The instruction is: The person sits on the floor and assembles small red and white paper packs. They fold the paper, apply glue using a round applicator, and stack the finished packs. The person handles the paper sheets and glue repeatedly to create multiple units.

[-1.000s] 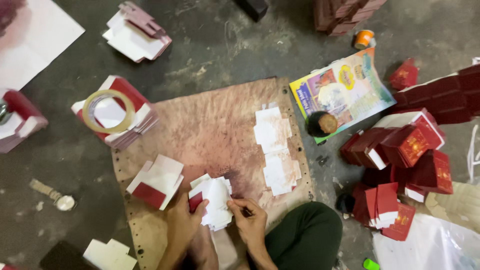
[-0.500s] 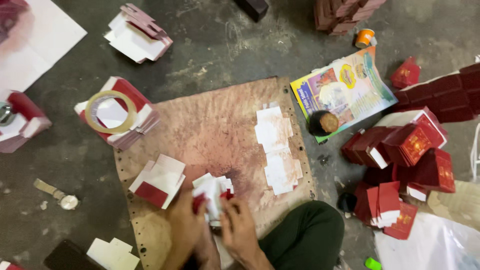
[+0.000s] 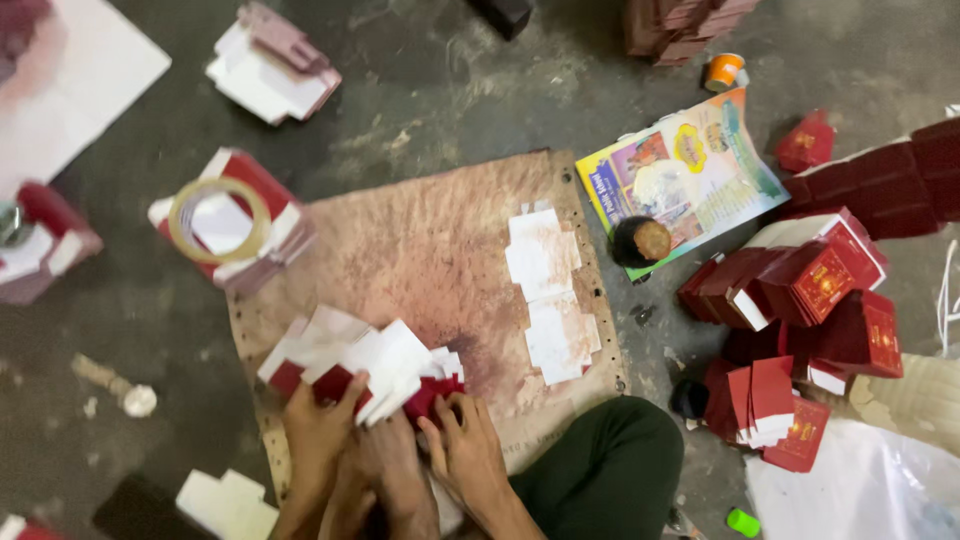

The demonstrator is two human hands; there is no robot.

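Note:
I sit at a stained brown board [image 3: 420,240] on the floor. My left hand [image 3: 318,428] grips the near edge of a fanned stack of flat red and white card blanks [image 3: 345,352] lying on the board. My right hand [image 3: 466,447] pinches a red and white blank [image 3: 436,385] at the right end of that stack. Both hands are close together at the board's near edge. A row of white cut paper pieces [image 3: 548,292] lies along the right side of the board.
A tape ring [image 3: 218,218] rests on another red and white stack at the left. A colourful booklet [image 3: 680,175] with a round dark pot [image 3: 640,240] lies to the right. Folded red boxes [image 3: 810,330] pile up at the right. My dark-trousered knee [image 3: 600,470] is at the bottom.
Both hands have shifted left, carrying the folded white and red piece from the middle of the board's near edge over to the stack of blanks, which they now grip.

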